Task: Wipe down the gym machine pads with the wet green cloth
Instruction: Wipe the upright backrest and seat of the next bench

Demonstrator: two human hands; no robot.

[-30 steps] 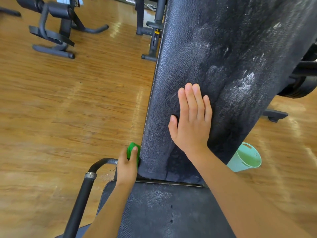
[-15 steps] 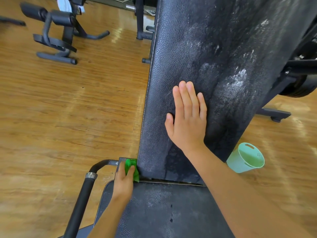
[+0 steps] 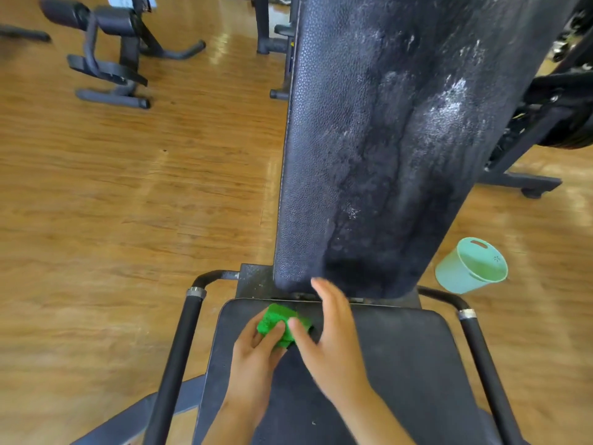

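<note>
The green cloth (image 3: 282, 326) is seen in the lower centre of the frame, bunched on the far end of the black seat pad (image 3: 401, 364), just below the joint with the tall back pad (image 3: 369, 139). It is held by the left hand (image 3: 256, 354), whose fingers are closed over its near edge. The right hand (image 3: 333, 335) is placed just beside it, open with fingers stretched; its thumb touches the cloth, but nothing is gripped by it. Wet streaks and white marks are seen on the back pad. A light green bucket (image 3: 471, 268) is lying tilted on the wooden floor (image 3: 128, 203) at the right of the frame.
</note>
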